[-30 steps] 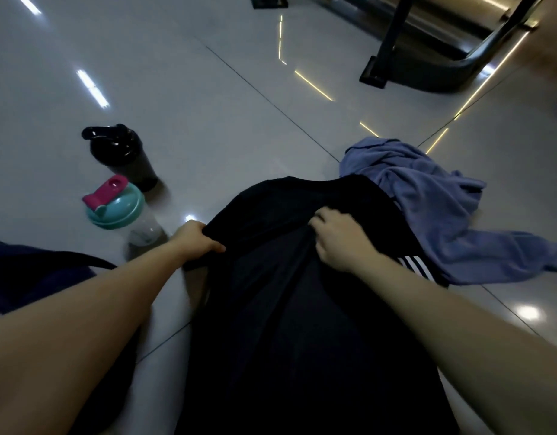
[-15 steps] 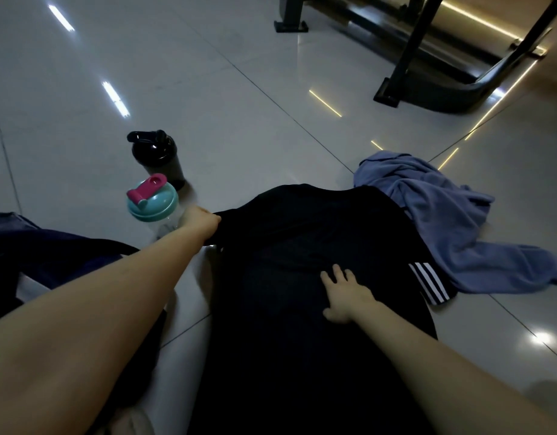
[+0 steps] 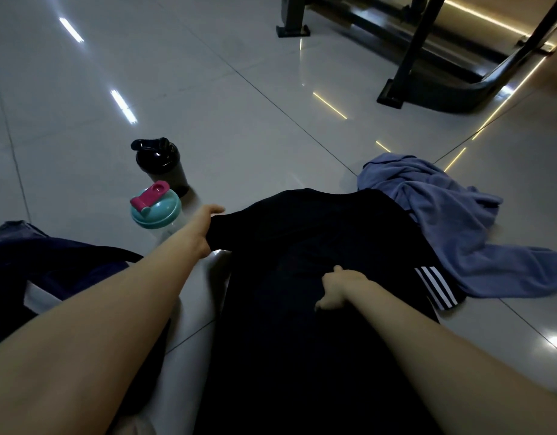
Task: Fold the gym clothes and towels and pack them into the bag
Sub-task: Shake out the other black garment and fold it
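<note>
A black soft-fabric garment (image 3: pixel 302 240) lies spread on the glossy grey tiled floor (image 3: pixel 239 105). The left hand (image 3: pixel 201 233) grips its left edge, fingers closed round the cloth. The right hand (image 3: pixel 339 287) rests on the garment's middle with fingers curled down; whether they pinch fabric cannot be told. A crumpled blue-grey towel (image 3: pixel 459 233) lies against its right side, and a dark navy fabric bag (image 3: pixel 51 271) sits at the left, near a teal-lidded clear shaker bottle (image 3: pixel 154 211)

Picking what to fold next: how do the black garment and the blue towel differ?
The black garment is spread out; the blue towel is crumpled. The left hand and right hand grip the garment; the towel is untouched. Both lie unfolded on the floor.
</note>
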Tool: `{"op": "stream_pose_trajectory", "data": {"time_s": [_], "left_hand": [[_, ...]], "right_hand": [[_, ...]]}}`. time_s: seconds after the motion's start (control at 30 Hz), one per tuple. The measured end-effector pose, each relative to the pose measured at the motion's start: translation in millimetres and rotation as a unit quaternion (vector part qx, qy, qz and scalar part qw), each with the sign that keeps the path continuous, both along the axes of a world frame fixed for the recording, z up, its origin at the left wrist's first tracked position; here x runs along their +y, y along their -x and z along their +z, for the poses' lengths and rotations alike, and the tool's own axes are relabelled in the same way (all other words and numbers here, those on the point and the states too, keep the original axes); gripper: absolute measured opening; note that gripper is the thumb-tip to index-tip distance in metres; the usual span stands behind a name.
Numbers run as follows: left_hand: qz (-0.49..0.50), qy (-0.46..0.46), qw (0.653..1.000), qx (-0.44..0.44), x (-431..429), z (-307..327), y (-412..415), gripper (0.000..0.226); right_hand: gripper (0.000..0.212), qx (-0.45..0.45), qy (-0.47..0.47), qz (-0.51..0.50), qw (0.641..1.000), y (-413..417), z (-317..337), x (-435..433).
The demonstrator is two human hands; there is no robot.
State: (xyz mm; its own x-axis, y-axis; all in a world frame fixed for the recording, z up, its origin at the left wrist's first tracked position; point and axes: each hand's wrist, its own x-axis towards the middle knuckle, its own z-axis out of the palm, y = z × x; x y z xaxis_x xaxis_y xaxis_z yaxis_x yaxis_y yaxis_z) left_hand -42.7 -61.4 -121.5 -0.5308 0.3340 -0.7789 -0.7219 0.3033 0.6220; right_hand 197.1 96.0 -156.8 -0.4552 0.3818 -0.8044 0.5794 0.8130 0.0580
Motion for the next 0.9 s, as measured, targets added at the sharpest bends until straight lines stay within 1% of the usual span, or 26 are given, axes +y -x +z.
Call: {"op": "stream_pose_trajectory", "data": {"time_s": [0.03, 0.07, 0.1, 0.13, 0.17, 0.2, 0.27, 0.37, 0.47, 0.53, 0.57, 0.6, 0.63, 0.67, 0.73, 0.77, 0.8, 0.83, 0.87, 0.9], "left_hand": [[0.004, 0.027, 0.998, 0.059, 2.3, -3.1, -0.3, 0.025], [0.004, 0.077, 0.985, 0.151, 4.2, -5.1, -1.3, 0.027], [-0.001, 0.126, 0.958, 0.259, 5.7, -6.5, -2.6, 0.024], [-0.019, 0.160, 0.920, 0.357, 7.8, -5.0, -5.1, 0.017], [-0.047, 0.174, 0.879, 0.441, 10.8, -2.2, -8.1, 0.013], [-0.075, 0.170, 0.842, 0.507, 13.6, 0.7, -10.9, 0.017], [-0.137, 0.145, 0.770, 0.606, 20.7, 3.3, -15.2, 0.032], [-0.234, 0.126, 0.664, 0.699, 30.0, -4.4, -27.1, 0.047], [-0.348, 0.076, 0.554, 0.752, 36.5, -20.6, -53.5, 0.049], [-0.454, 0.034, 0.464, 0.760, 39.1, -32.1, -76.9, 0.053], [-0.499, 0.023, 0.419, 0.758, 39.2, -35.9, -88.3, 0.052], [-0.528, 0.017, 0.392, 0.753, 38.6, -40.4, -97.0, 0.051], [-0.534, 0.008, 0.393, 0.748, 36.1, -44.1, -103.0, 0.049], [-0.519, 0.003, 0.427, 0.741, 31.7, -46.7, -105.5, 0.048], [-0.454, 0.015, 0.543, 0.706, 17.4, -48.1, -102.6, 0.043], [-0.431, 0.050, 0.593, 0.678, 7.5, -49.8, -96.2, 0.039], [-0.418, 0.106, 0.624, 0.652, -3.3, -52.3, -87.9, 0.035], [-0.413, 0.169, 0.642, 0.624, -14.5, -56.2, -79.4, 0.036], [-0.410, 0.223, 0.662, 0.586, -24.9, -60.4, -72.0, 0.041], [-0.405, 0.252, 0.690, 0.544, -33.3, -64.0, -66.4, 0.051]], "right_hand": [[0.064, 0.001, 0.002, 0.000, 1.000, -0.2, 0.0, 0.0], [0.064, 0.002, 0.004, -0.001, 1.000, -0.4, -0.1, -0.1], [0.063, 0.002, 0.004, -0.001, 1.000, -0.2, 0.0, -0.4], [0.063, 0.001, 0.004, 0.000, 1.000, 0.1, 0.5, -0.9], [0.062, -0.001, 0.003, 0.002, 1.000, 0.8, 0.5, -1.3], [0.062, -0.003, 0.003, 0.004, 1.000, 1.3, 0.5, -1.9], [0.063, -0.005, 0.003, 0.006, 1.000, 2.6, 1.0, -1.8], [0.060, -0.003, 0.007, 0.003, 1.000, 2.2, 0.2, -1.5], [0.065, 0.013, 0.018, -0.010, 1.000, 0.3, -0.9, 1.0], [0.067, 0.044, 0.038, -0.053, 0.997, -1.2, 0.8, 8.3], [0.061, 0.076, 0.049, -0.092, 0.992, -2.8, 2.1, 13.6], [0.050, 0.118, 0.056, -0.140, 0.981, -5.8, 2.0, 20.0], [0.041, 0.160, 0.053, -0.190, 0.967, -9.8, 1.5, 25.4], [0.035, 0.195, 0.042, -0.233, 0.952, -13.9, 0.0, 29.3], [0.033, 0.249, 0.019, -0.286, 0.925, -18.1, -4.9, 33.0], [0.033, 0.276, 0.016, -0.305, 0.911, -16.3, -6.9, 33.1], [0.033, 0.302, 0.023, -0.325, 0.896, -12.0, -9.0, 33.0], [0.033, 0.324, 0.039, -0.350, 0.878, -5.1, -10.4, 32.8], [0.035, 0.340, 0.059, -0.374, 0.861, 3.2, -13.2, 33.5], [0.039, 0.348, 0.080, -0.396, 0.846, 12.0, -16.1, 34.3]]}}
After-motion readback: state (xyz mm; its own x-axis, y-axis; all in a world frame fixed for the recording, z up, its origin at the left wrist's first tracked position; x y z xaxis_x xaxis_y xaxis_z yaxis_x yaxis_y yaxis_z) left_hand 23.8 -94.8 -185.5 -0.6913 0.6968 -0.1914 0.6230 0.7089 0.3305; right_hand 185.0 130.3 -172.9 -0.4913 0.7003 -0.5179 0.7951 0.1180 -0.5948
